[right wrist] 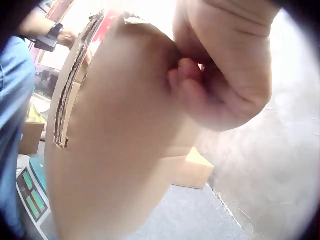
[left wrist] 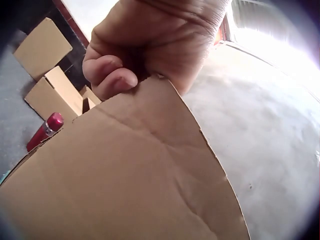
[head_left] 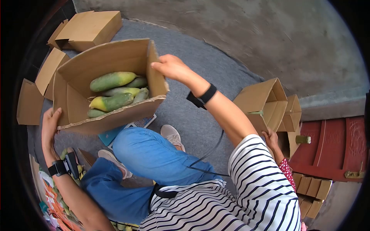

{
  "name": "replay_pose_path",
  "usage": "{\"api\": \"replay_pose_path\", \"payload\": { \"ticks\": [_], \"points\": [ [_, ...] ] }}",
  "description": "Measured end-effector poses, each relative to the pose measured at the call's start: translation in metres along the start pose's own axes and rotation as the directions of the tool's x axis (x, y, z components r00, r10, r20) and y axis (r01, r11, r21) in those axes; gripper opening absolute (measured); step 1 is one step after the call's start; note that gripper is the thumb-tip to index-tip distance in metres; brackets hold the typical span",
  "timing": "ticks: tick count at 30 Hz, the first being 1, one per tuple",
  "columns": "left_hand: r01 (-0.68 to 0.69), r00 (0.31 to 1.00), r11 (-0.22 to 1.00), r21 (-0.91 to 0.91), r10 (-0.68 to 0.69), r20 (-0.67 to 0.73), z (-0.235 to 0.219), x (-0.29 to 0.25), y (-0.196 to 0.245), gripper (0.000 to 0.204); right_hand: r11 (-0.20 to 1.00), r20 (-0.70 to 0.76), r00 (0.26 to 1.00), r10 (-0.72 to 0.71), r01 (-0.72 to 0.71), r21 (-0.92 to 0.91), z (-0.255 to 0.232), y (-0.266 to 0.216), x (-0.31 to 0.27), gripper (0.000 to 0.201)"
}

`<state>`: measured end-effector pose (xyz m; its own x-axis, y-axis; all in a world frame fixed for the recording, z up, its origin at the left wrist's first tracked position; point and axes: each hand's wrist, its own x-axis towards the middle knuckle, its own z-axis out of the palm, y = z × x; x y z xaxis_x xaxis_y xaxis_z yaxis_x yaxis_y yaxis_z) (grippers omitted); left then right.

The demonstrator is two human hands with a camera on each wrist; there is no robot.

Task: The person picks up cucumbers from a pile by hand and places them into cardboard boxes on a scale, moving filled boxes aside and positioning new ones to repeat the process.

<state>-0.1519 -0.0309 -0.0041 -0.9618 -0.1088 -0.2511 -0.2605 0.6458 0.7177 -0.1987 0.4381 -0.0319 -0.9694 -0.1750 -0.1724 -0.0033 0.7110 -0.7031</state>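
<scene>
A cardboard box (head_left: 110,119), its top uncovered, is held up in front of my knees. Inside lie several thick green vegetables (head_left: 111,81) with yellowish ends, resembling green radishes. My left hand (head_left: 49,125) grips the box's near left edge, thumb inside the wall. At the opposite end, my right hand (head_left: 173,68) pinches the top of the right wall. The left wrist view shows curled left fingers (left wrist: 122,82) at the cardboard's edge. Up close in the right wrist view, the right hand's fingers (right wrist: 192,95) curl against the box wall (right wrist: 120,100).
A digital scale (right wrist: 32,200) sits on the floor under the box. More cartons (head_left: 92,29) stand at the back left, others (head_left: 262,102) on the right, where another person's hand (head_left: 271,140) touches one. A wall (head_left: 269,34) bounds the far side; a red door (head_left: 331,142) is at right.
</scene>
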Motion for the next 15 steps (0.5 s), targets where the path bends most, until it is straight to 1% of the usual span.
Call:
{"api": "replay_pose_path", "payload": {
  "ticks": [1,2,3,5,6,7,8,9,10,11,12,13,14,15],
  "points": [
    [-0.028,0.999,1.000,0.015,0.027,0.018,0.004,-0.006,0.020,0.027,1.000,-0.025,1.000,-0.008,0.009,0.006,-0.005,0.009,-0.012,0.041],
    [-0.054,0.998,0.998,0.032,0.053,0.037,0.012,-0.010,0.040,0.027,0.998,-0.029,0.999,0.019,-0.017,0.063,-0.013,0.018,-0.026,0.041],
    [-0.051,0.998,0.998,0.034,0.049,0.039,0.024,-0.012,0.059,0.027,0.992,-0.032,0.998,0.048,-0.044,0.119,-0.024,0.027,-0.041,0.042],
    [-0.170,0.982,0.985,0.015,0.168,0.081,0.048,-0.011,0.092,0.027,0.975,-0.101,0.992,0.079,-0.055,0.215,-0.039,0.063,-0.065,0.042],
    [-0.173,0.981,0.985,0.015,0.171,0.088,0.062,-0.006,0.099,0.027,0.953,-0.116,0.987,0.112,-0.073,0.293,-0.048,0.076,-0.086,0.040],
    [-0.292,0.946,0.956,-0.014,0.291,0.140,0.081,0.001,0.101,0.026,0.925,-0.131,0.981,0.146,-0.088,0.369,-0.057,0.086,-0.110,0.038],
    [-0.406,0.894,0.913,-0.050,0.408,0.187,0.099,0.005,0.108,0.026,0.914,-0.169,0.967,0.189,-0.110,0.391,-0.065,0.093,-0.134,0.036],
    [-0.429,0.865,0.896,-0.115,0.444,0.234,0.121,-0.006,0.130,0.024,0.901,-0.206,0.951,0.233,-0.131,0.414,-0.071,0.100,-0.160,0.034],
    [-0.405,0.853,0.914,-0.008,0.381,0.357,0.133,-0.018,0.158,0.023,0.892,-0.236,0.927,0.292,-0.175,0.417,-0.074,0.118,-0.187,0.033],
    [-0.428,0.829,0.903,-0.020,0.402,0.388,0.157,-0.024,0.171,0.023,0.880,-0.264,0.899,0.350,-0.218,0.422,-0.075,0.139,-0.212,0.032],
    [-0.480,0.806,0.877,-0.001,0.442,0.394,0.180,-0.035,0.188,0.023,0.873,-0.306,0.861,0.406,-0.265,0.410,-0.075,0.151,-0.236,0.033],
    [-0.589,0.751,0.803,0.085,0.506,0.424,0.204,-0.039,0.198,0.023,0.861,-0.347,0.818,0.460,-0.315,0.399,-0.076,0.162,-0.260,0.034],
    [-0.619,0.720,0.779,0.100,0.512,0.468,0.230,-0.043,0.204,0.022,0.851,-0.363,0.776,0.515,-0.412,0.327,-0.079,0.177,-0.283,0.035],
    [-0.711,0.665,0.683,0.164,0.579,0.472,0.256,-0.045,0.198,0.022,0.826,-0.383,0.732,0.563,-0.503,0.254,-0.081,0.194,-0.303,0.035]
  ]
}}
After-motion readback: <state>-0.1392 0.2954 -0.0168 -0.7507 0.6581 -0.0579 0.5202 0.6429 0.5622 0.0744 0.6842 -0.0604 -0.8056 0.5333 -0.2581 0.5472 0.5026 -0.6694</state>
